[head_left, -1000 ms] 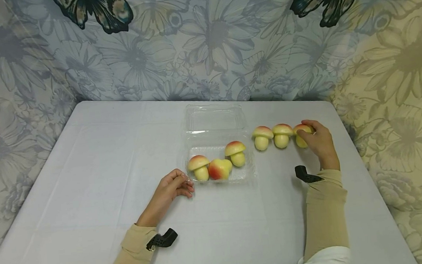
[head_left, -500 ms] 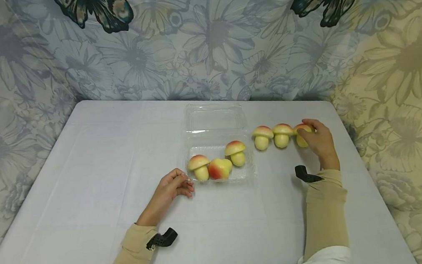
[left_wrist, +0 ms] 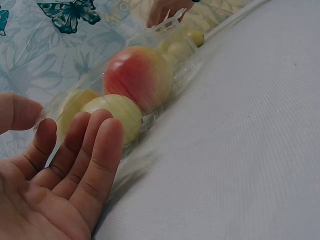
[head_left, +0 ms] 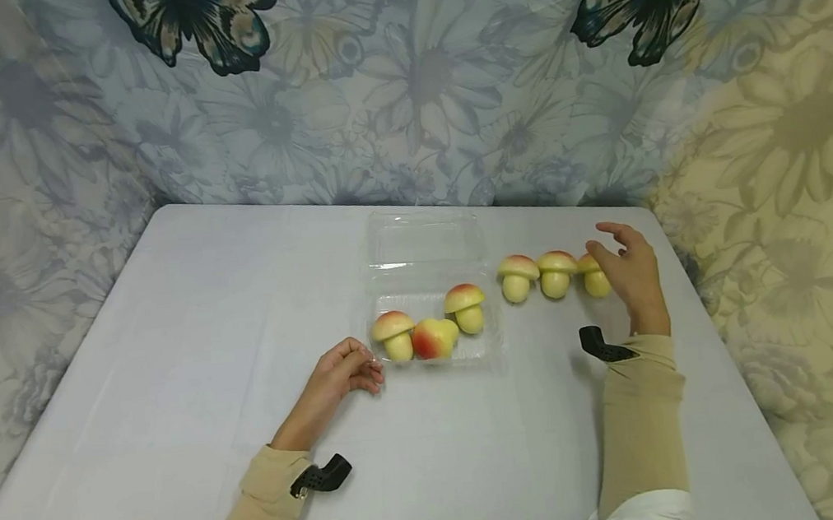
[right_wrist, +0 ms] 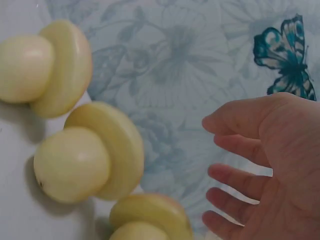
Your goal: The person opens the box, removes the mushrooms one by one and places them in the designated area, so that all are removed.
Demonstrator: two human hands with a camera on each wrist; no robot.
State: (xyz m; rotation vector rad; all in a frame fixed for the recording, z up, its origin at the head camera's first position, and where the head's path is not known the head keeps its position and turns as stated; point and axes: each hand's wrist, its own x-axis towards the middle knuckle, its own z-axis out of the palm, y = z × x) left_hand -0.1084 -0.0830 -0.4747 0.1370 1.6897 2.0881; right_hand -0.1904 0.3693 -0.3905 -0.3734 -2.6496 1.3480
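My left hand point(head_left: 338, 370) pinches the front left corner of a clear plastic clamshell container point(head_left: 480, 349) between thumb and index finger; its other fingers point(left_wrist: 102, 155) extend along the outside. Inside the container lie three toy mushrooms with red-and-yellow caps: one at left point(head_left: 393, 334), one showing its red cap point(head_left: 432, 339), one at right point(head_left: 465, 308). Right of the container, three similar mushrooms stand in a row: the near one point(head_left: 516, 278), the middle one point(head_left: 556, 273) and the far right one point(head_left: 597, 281). My right hand point(head_left: 629, 274), fingers spread and holding nothing, hovers beside the far right mushroom.
The container's lid point(head_left: 425, 238) is folded back toward the wall. A white-covered table point(head_left: 172, 356) bears everything. Its back edge meets a flower-patterned wall point(head_left: 431, 85) with butterfly decorations point(head_left: 198, 19).
My right hand has let go of the far right mushroom and risen slightly, thumb and fingers parting. The left hand stays at the container's corner. The head view has tilted up slightly.
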